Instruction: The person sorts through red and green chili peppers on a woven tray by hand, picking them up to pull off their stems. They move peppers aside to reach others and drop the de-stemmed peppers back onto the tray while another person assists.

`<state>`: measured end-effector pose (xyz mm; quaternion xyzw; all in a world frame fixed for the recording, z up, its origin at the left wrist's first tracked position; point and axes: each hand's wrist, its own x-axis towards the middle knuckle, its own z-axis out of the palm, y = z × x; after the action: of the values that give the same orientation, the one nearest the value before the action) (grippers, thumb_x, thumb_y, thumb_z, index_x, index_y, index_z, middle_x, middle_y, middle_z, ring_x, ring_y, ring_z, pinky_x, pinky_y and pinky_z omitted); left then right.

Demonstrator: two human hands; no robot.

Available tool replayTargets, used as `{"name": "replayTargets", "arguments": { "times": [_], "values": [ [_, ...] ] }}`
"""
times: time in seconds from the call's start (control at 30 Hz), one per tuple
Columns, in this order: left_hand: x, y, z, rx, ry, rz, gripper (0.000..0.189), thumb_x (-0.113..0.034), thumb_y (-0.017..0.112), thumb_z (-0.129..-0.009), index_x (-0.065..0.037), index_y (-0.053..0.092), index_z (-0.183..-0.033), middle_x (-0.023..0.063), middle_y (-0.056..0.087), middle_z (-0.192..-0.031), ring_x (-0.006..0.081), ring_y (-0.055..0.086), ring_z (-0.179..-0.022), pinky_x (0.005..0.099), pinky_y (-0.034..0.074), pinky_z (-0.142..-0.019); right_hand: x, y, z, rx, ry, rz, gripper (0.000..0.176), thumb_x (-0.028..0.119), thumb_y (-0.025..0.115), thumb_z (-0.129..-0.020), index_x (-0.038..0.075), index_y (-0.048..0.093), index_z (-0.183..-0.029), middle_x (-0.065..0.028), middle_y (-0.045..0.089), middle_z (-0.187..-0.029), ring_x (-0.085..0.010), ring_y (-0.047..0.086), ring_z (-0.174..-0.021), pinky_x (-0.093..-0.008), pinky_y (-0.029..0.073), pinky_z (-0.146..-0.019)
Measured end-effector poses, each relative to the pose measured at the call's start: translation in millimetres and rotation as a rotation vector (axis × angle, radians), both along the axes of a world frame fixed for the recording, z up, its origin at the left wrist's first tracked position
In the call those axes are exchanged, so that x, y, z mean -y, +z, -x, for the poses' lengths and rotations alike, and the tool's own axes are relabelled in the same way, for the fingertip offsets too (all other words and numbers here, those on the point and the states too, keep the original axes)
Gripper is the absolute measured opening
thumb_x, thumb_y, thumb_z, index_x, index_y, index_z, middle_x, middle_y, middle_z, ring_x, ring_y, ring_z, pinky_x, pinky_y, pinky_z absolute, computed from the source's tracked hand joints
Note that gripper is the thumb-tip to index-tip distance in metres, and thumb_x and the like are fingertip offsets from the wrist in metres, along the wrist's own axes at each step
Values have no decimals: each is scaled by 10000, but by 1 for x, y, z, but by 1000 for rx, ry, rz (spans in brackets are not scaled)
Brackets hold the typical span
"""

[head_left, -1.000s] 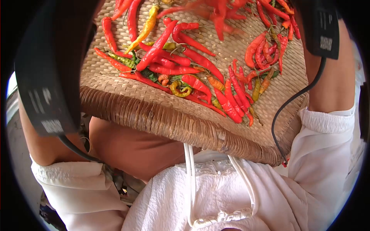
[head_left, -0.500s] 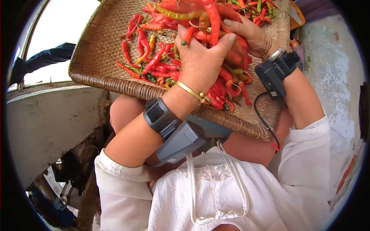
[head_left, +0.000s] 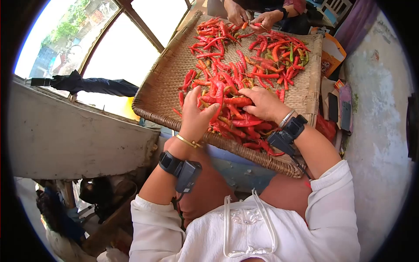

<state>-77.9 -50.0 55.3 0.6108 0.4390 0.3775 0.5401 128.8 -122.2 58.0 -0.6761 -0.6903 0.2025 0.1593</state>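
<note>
Red chili peppers (head_left: 238, 121), with some orange and green ones among them, lie heaped in a woven basket tray (head_left: 159, 94) across my knees. My left hand (head_left: 196, 114) is at the left side of the near heap, thumb and fingers apart, touching the chilies. On the heap's right side rests my right hand (head_left: 264, 104), also open, its fingertips partly hidden among the peppers. Neither hand lifts any chili.
At the tray's far edge, another person's hands (head_left: 248, 19) hold a chili. More chilies (head_left: 279, 54) lie there. A folded dark umbrella (head_left: 100, 86) lies by the window on the left. An orange box (head_left: 332, 54) and a phone (head_left: 333, 107) sit right of the tray.
Both hands have come down and apart, letting go of the bunch of chilies they held up. The view has shifted, bringing the far tray edge and the other person's hands into sight.
</note>
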Motion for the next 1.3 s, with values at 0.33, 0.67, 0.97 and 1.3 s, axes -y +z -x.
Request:
{"name": "replayTargets", "arguments": {
  "times": [0.33, 0.67, 0.97, 1.3],
  "values": [
    [18, 25, -60, -571, -346, -1207, 372, -149, 695, -606, -67, 594, -954, 100, 512, -1068, 298, 465, -1041, 413, 376, -899, 15, -4, -43, -210, -134, -207, 164, 210, 595, -743, 95, 603, -860, -138, 591, -755, -321, 572, -774, -412, 445, -687],
    [2, 6, -88, -826, -812, -1152, 236, -322, 629, -698, -106, 613, -794, 8, 585, -880, 184, 512, -889, 344, 380, -835, -8, 3, -52, -479, -334, -150, 183, 152, 551, -824, 14, 583, -940, -70, 591, -661, -139, 571, -538, -275, 454, -516],
    [-40, 34, -39, -511, -1028, -509, 93, -91, 645, -731, -39, 646, -808, 66, 629, -806, 224, 573, -831, 322, 464, -755, -12, 9, -41, -980, -335, 24, 278, 278, 501, -892, 11, 575, -882, -9, 531, -576, -76, 500, -457, -209, 415, -443],
    [-58, 24, -96, -306, -593, -916, 284, -91, 637, -762, -37, 588, -1036, 113, 616, -842, 178, 598, -764, 291, 477, -690, -15, 13, -50, -1260, -189, 115, 302, 320, 473, -907, 34, 571, -901, -4, 550, -624, -53, 509, -501, -162, 417, -466]
  ]
}}
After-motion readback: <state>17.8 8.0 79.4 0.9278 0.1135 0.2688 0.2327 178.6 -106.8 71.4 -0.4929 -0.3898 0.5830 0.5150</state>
